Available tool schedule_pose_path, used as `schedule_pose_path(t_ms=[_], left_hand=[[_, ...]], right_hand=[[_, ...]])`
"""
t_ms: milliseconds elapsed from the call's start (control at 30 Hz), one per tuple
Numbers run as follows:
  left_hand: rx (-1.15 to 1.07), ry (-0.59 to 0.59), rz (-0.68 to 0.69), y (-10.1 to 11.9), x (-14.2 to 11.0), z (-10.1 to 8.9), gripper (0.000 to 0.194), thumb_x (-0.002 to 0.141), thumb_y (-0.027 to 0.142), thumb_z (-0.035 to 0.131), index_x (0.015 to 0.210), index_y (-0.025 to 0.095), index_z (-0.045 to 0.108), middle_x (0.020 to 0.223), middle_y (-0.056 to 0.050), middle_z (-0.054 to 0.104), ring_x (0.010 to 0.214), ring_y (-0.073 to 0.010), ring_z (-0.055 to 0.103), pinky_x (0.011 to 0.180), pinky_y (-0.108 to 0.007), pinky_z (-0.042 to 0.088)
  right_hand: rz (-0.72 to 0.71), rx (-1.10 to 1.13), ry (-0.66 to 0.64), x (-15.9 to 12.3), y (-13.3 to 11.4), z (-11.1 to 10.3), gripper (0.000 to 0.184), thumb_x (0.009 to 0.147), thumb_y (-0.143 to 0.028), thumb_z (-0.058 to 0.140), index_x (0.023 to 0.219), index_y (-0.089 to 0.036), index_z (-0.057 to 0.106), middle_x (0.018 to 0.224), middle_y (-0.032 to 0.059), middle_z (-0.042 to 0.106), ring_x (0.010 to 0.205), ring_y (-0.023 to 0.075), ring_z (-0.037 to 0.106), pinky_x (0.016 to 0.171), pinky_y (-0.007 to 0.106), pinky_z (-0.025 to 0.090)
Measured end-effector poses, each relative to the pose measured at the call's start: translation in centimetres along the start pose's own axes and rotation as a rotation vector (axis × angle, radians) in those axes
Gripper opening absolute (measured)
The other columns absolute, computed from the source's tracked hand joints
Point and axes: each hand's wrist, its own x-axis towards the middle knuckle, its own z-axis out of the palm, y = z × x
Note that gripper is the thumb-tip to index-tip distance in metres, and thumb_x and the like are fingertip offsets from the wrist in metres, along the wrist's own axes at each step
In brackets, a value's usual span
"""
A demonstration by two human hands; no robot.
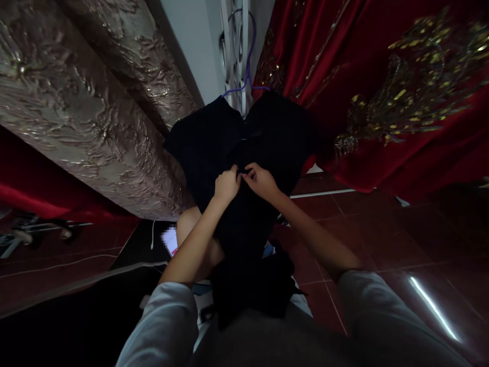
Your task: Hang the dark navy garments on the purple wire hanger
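Note:
A dark garment with short sleeves, seemingly a shirt (208, 140), hangs in front of me on a purple wire hanger (250, 56). My left hand (228, 184) is closed on the front of the shirt, near its middle line, with thumb and finger pinching the cloth. Close beside it my right hand (262, 181) also pinches at the shirt front, its fingertips almost meeting those of the left. Any button between the fingertips is too small and dark to make out. The shirt's lower part drops toward my lap.
Textured beige fabric (95, 117) hangs at the left, and red cloth (382, 102) with gold sequins at the right. White metal bars (235, 46) stand behind the hanger. A lit phone (170, 239) lies low at the left near a white cable (153, 235). Red tiles (367, 229) cover the floor.

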Motion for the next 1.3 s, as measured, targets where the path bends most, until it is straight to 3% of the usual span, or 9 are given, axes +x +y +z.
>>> schedule_pose_path(t_ms=[233,333,433,533,700,933,1067,1200,1300], left_hand=[[-0.365,0.293,0.159,1.8,-6.1,0.6,0.009,0.093,0.017,0.063,0.099,0.020,0.068,0.093,-0.007,0.069,0.091,-0.0230,0.067,0.085,-0.034,0.056],[-0.621,0.380,0.144,3.9,-8.9,1.8,0.029,0.091,0.010,0.058,0.117,0.021,0.064,0.110,-0.007,0.068,0.100,-0.0199,0.068,0.091,-0.032,0.057],[-0.893,0.424,0.049,5.5,-11.1,2.9,0.064,0.093,0.011,0.057,0.151,0.026,0.036,0.124,-0.010,0.065,0.114,-0.0197,0.068,0.103,-0.035,0.056],[-1.096,0.378,-0.032,5.5,-12.2,3.7,0.077,0.094,0.016,0.059,0.157,0.027,0.016,0.126,-0.012,0.065,0.121,-0.0209,0.067,0.109,-0.039,0.053],[-1.270,0.246,-0.075,3.1,-12.1,4.9,0.040,0.090,0.018,0.053,0.131,0.020,0.054,0.115,-0.010,0.070,0.113,-0.0208,0.071,0.107,-0.038,0.054],[-1.138,0.524,-0.204,3.0,-11.9,5.8,0.018,0.093,0.028,0.063,0.108,0.018,0.065,0.078,-0.002,0.063,0.074,-0.0161,0.066,0.075,-0.030,0.057],[-0.998,0.565,-0.144,4.1,-11.7,5.5,0.014,0.098,0.023,0.056,0.109,0.019,0.061,0.090,-0.005,0.065,0.086,-0.0165,0.065,0.082,-0.029,0.054],[-0.881,0.515,-0.106,4.3,-10.9,6.9,0.011,0.094,0.015,0.053,0.104,0.019,0.057,0.086,-0.003,0.058,0.079,-0.0141,0.060,0.076,-0.024,0.049],[-0.843,0.496,-0.089,4.1,-10.0,7.9,0.009,0.093,0.015,0.053,0.101,0.019,0.056,0.083,-0.001,0.055,0.077,-0.0137,0.058,0.074,-0.024,0.048]], right_hand=[[0.221,0.545,0.233,-4.6,-1.4,3.0,0.042,0.090,-0.055,0.062,0.069,-0.020,0.050,0.065,-0.0029,0.048,0.063,0.0124,0.046,0.063,0.027,0.038],[0.371,0.694,0.253,-7.8,-2.3,3.6,0.040,0.087,-0.052,0.062,0.066,-0.020,0.049,0.064,-0.0024,0.049,0.063,0.0129,0.045,0.062,0.027,0.039],[0.428,0.724,0.263,-9.9,-2.9,3.5,0.040,0.083,-0.050,0.064,0.062,-0.020,0.047,0.059,-0.0030,0.045,0.059,0.0121,0.041,0.057,0.027,0.035],[0.392,0.692,0.232,-10.6,-3.5,2.7,0.044,0.083,-0.052,0.068,0.058,-0.020,0.049,0.057,-0.0030,0.045,0.056,0.0109,0.039,0.055,0.027,0.033],[0.334,0.724,0.172,-10.1,-4.4,2.2,0.048,0.088,-0.055,0.066,0.058,-0.019,0.054,0.056,-0.0018,0.050,0.055,0.0105,0.045,0.058,0.026,0.038],[0.307,0.823,-0.001,-10.5,-4.3,2.9,0.034,0.089,-0.050,0.063,0.075,-0.019,0.068,0.063,-0.0016,0.055,0.054,0.0095,0.049,0.052,0.024,0.036],[0.379,0.861,0.044,-8.0,-5.4,0.7,0.032,0.083,-0.048,0.067,0.071,-0.018,0.068,0.054,-0.0026,0.051,0.045,0.0071,0.041,0.044,0.023,0.027],[0.245,0.847,0.232,-0.6,-8.1,-3.2,0.039,0.086,-0.056,0.068,0.077,-0.018,0.066,0.054,-0.0038,0.050,0.041,0.0048,0.037,0.040,0.021,0.018],[0.163,0.822,0.257,4.5,-10.2,-5.3,0.049,0.091,-0.065,0.061,0.076,-0.018,0.062,0.057,-0.0031,0.049,0.041,0.0036,0.035,0.040,0.020,0.017]])
